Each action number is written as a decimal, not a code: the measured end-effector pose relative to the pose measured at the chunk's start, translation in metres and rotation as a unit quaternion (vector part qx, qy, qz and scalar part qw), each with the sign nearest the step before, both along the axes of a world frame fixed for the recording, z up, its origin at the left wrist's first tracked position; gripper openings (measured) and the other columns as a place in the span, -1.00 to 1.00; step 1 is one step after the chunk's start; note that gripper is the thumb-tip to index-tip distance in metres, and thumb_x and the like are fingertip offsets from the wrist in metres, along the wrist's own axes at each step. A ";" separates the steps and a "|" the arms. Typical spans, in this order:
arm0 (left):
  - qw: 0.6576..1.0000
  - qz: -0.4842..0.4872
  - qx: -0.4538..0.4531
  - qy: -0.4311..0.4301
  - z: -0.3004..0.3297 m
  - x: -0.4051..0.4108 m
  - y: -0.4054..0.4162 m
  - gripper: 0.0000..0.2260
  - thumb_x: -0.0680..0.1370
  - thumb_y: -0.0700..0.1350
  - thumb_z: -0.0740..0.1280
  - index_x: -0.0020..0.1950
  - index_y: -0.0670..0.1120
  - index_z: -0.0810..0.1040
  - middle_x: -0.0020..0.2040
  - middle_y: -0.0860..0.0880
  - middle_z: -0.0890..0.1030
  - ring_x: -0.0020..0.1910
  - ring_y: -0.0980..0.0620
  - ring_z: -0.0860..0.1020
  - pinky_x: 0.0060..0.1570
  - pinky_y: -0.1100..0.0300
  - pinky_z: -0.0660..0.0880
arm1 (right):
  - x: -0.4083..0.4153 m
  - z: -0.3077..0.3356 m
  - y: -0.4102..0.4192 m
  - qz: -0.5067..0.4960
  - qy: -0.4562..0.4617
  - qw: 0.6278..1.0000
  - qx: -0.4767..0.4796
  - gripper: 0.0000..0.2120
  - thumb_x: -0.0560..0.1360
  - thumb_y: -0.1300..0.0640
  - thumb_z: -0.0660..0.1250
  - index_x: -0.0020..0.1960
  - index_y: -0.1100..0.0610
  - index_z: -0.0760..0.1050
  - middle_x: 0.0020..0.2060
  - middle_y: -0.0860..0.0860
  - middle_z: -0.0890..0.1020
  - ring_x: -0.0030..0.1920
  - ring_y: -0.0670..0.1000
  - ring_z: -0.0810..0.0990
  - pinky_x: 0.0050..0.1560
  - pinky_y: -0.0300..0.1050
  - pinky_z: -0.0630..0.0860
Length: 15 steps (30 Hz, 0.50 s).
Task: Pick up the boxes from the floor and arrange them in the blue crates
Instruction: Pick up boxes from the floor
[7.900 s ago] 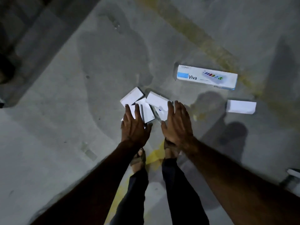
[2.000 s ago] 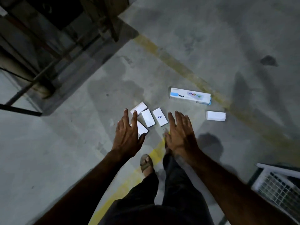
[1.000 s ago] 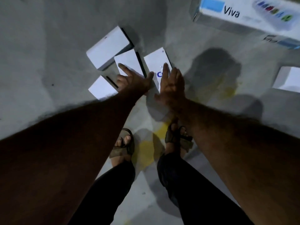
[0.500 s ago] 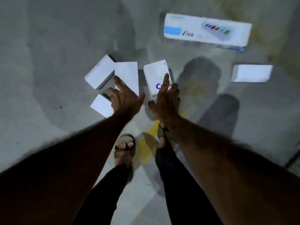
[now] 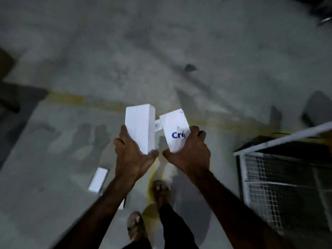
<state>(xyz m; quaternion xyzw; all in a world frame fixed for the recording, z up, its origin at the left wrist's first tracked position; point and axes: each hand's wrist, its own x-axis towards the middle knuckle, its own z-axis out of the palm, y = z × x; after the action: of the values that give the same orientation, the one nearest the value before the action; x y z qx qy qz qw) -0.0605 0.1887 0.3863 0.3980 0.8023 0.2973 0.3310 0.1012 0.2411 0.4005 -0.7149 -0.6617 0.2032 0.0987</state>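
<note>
My left hand (image 5: 133, 155) grips a plain white box (image 5: 141, 127) held up in front of me. My right hand (image 5: 191, 152) grips a second white box with blue "Cr" lettering (image 5: 175, 130). A further small white box (image 5: 158, 125) peeks out between the two, on the floor behind them. One white box (image 5: 98, 179) lies on the concrete floor to the left of my left forearm, and the corner of another (image 5: 121, 205) shows under that forearm. A crate with a pale rim and mesh wall (image 5: 280, 141) stands at the right.
My two sandalled feet (image 5: 161, 190) stand on the grey concrete floor beside a yellow painted line (image 5: 86, 100). Dark shapes sit at the far left edge and the upper right corner. The picture is blurred by motion.
Both hands have closed on a box each and lifted them off the floor. The view has risen and swung right, bringing the crate into sight.
</note>
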 end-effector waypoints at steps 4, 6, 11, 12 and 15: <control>0.991 -0.111 0.063 -0.027 0.100 0.064 0.016 0.09 0.20 0.14 0.59 0.57 -0.04 0.05 0.38 -0.10 0.30 0.38 -0.12 0.26 0.36 -0.03 0.33 | 0.070 0.103 -0.017 -0.125 0.003 0.989 0.075 -0.20 0.07 -0.43 0.42 0.11 -0.01 0.24 -0.14 -0.05 0.61 -0.08 0.13 0.67 -0.18 -0.10 0.47; 0.983 -0.151 0.096 -0.046 0.136 0.097 0.024 0.05 0.26 0.10 0.60 0.58 -0.02 0.07 0.40 -0.09 0.32 0.40 -0.11 0.30 0.37 0.00 0.33 | 0.105 0.136 -0.023 -0.147 0.006 0.982 0.115 -0.17 0.09 -0.51 0.39 0.15 -0.01 0.29 -0.12 -0.05 0.62 -0.04 0.14 0.68 -0.17 -0.06 0.52; 0.949 -0.271 0.134 -0.088 0.217 0.204 0.045 -0.04 0.26 0.22 0.51 0.53 0.07 0.09 0.44 -0.04 0.33 0.39 -0.08 0.36 0.36 0.02 0.38 | 0.217 0.222 -0.044 -0.221 0.082 0.957 0.169 -0.06 0.16 -0.52 0.45 0.38 -0.15 0.22 0.21 -0.11 0.59 0.21 0.08 0.59 0.08 -0.06 0.51; 0.942 -0.290 0.144 -0.092 0.227 0.227 0.050 -0.03 0.25 0.26 0.49 0.54 0.09 0.09 0.44 -0.03 0.32 0.39 -0.07 0.35 0.36 0.02 0.38 | 0.237 0.234 -0.049 -0.234 0.082 0.950 0.191 -0.03 0.15 -0.54 0.45 0.40 -0.18 0.19 0.22 -0.12 0.59 0.21 0.06 0.59 0.09 -0.05 0.52; 0.922 -0.342 0.163 -0.084 0.255 0.296 0.061 -0.05 0.34 0.28 0.51 0.56 0.09 0.06 0.47 -0.03 0.27 0.43 -0.07 0.31 0.38 0.03 0.36 | 0.292 0.259 -0.060 -0.267 0.090 0.933 0.225 0.03 0.13 -0.56 0.44 0.44 -0.20 0.15 0.25 -0.11 0.58 0.21 0.04 0.58 0.08 -0.06 0.51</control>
<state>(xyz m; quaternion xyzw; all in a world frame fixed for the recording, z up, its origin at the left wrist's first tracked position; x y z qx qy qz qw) 0.2358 0.2493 0.6417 0.6700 0.5269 0.3253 0.4095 0.3935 0.1809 0.6591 -0.8029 -0.4631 0.0786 0.3671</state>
